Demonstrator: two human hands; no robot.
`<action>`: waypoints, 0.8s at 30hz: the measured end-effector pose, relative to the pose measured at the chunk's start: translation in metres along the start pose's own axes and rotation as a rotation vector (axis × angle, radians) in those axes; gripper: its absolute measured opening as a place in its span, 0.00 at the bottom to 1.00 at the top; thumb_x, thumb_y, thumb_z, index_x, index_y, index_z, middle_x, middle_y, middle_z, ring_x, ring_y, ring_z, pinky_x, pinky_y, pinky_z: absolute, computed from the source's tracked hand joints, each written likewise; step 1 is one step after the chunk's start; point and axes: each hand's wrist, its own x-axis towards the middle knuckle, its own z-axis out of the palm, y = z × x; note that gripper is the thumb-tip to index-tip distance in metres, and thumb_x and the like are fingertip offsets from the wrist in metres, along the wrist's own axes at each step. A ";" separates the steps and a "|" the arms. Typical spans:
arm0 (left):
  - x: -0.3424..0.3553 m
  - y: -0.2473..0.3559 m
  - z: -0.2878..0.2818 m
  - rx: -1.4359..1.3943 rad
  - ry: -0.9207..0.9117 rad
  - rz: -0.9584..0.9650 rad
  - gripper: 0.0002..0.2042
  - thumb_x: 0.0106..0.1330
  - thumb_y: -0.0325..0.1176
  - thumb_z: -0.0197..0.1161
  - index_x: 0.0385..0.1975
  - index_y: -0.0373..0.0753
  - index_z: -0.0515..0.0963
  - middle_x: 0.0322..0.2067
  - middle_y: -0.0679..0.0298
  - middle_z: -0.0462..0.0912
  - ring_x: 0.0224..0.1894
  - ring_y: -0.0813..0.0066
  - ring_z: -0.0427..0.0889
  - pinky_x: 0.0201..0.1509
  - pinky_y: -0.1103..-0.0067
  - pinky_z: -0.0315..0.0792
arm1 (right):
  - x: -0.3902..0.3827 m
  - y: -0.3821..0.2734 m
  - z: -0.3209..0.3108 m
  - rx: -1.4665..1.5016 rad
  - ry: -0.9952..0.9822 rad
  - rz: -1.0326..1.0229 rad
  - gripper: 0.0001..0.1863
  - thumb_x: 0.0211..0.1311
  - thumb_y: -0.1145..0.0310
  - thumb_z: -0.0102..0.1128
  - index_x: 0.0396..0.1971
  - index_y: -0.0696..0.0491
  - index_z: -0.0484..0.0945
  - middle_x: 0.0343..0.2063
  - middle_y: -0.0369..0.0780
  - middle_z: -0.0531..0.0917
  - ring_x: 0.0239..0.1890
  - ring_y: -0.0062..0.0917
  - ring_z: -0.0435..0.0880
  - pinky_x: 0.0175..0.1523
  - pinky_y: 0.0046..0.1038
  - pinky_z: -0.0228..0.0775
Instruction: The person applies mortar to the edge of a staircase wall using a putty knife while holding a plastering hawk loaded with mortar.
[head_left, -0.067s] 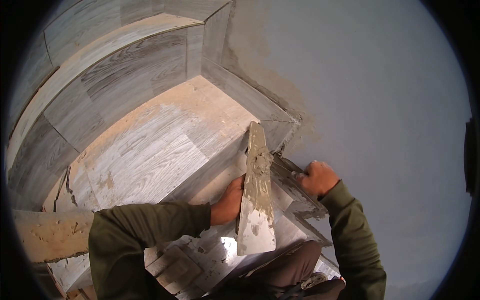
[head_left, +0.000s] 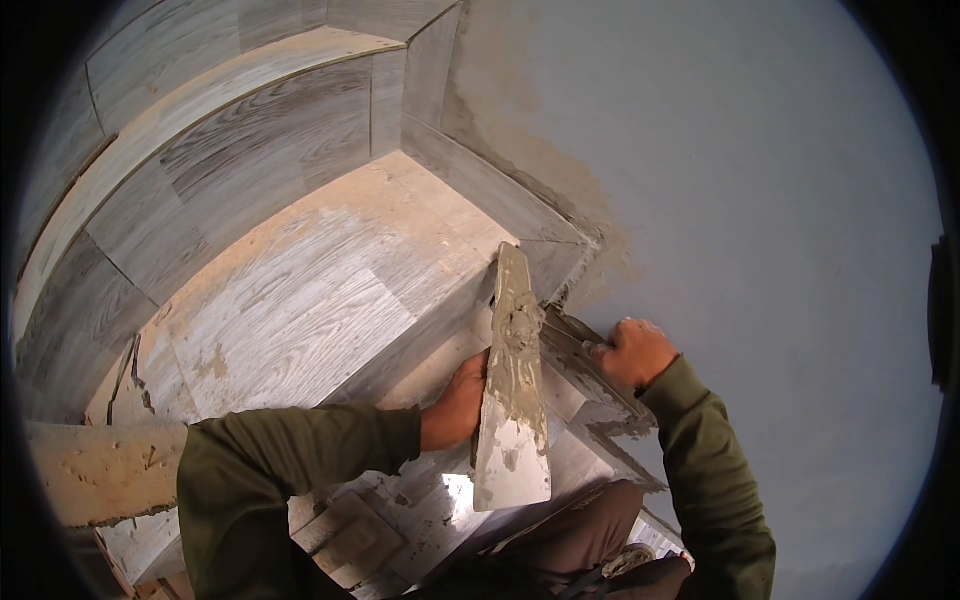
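A long, narrow trowel blade [head_left: 512, 405] is being held face up, lengthwise to the view; its far portion is carrying wet, grey-brown mortar [head_left: 522, 322], heaped beyond the midpoint, while its near end is showing pale, smeared metal. To its right, a flat, dark, mortar-smeared tool [head_left: 575, 345], partly hidden, is slanting down rightward.

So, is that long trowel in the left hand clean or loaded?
Loaded: the long trowel in the left hand carries lumpy mortar, though its near end is mostly bare.
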 end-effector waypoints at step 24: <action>-0.007 0.005 0.000 0.133 -0.088 0.092 0.12 0.68 0.24 0.46 0.49 0.34 0.68 0.41 0.61 0.77 0.42 0.72 0.80 0.44 0.77 0.79 | 0.009 -0.020 -0.024 -0.124 0.003 -0.032 0.19 0.51 0.57 0.55 0.24 0.62 0.79 0.30 0.56 0.79 0.40 0.48 0.78 0.47 0.40 0.70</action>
